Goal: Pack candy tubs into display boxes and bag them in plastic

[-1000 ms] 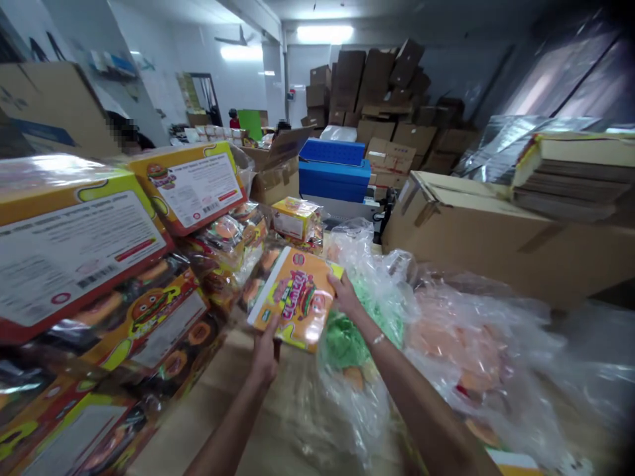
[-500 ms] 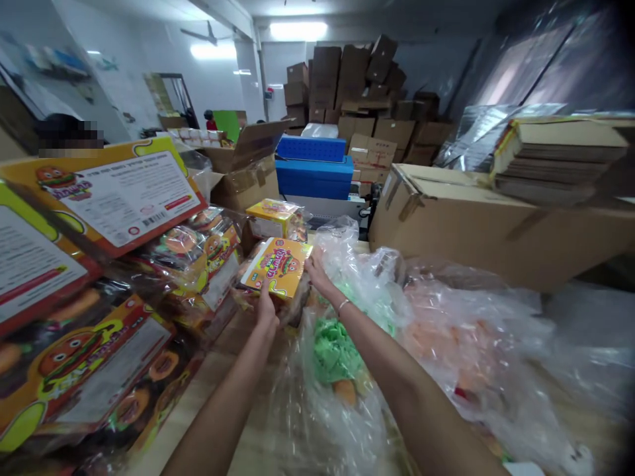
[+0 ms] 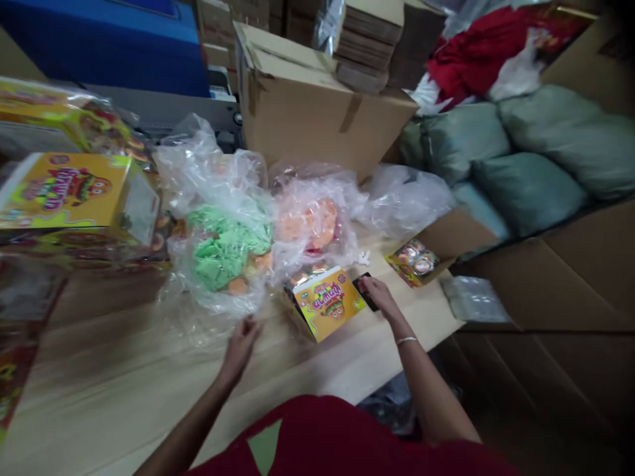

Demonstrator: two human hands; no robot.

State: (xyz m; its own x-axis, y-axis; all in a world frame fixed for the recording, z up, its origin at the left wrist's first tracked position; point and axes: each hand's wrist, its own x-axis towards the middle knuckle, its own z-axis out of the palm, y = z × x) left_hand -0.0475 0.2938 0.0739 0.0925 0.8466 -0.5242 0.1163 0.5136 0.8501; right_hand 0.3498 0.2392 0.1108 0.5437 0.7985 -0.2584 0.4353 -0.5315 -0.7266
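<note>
My right hand is closed over a small dark flap or card at the right end of a yellow burger-print box. Whether that dark piece belongs to the box cannot be made out. Round, wrapped burger-like pieces show along the box's back edge. To the left of the box, my left hand hovers low over the table, fingers loosely bent and somewhat blurred, holding nothing visible. Just beyond it lies a clear plastic bag of green crinkled pieces and some orange ones.
Another bag holds orange pieces. At the right table edge stands an open box of wrapped pieces, near a clear plastic pack. More yellow boxes are at left. A large carton and grey-green sacks stand behind.
The view has swung right and down. Both hands have let go of the yellow box at the left stack and moved to the right, where another yellow box stands.
</note>
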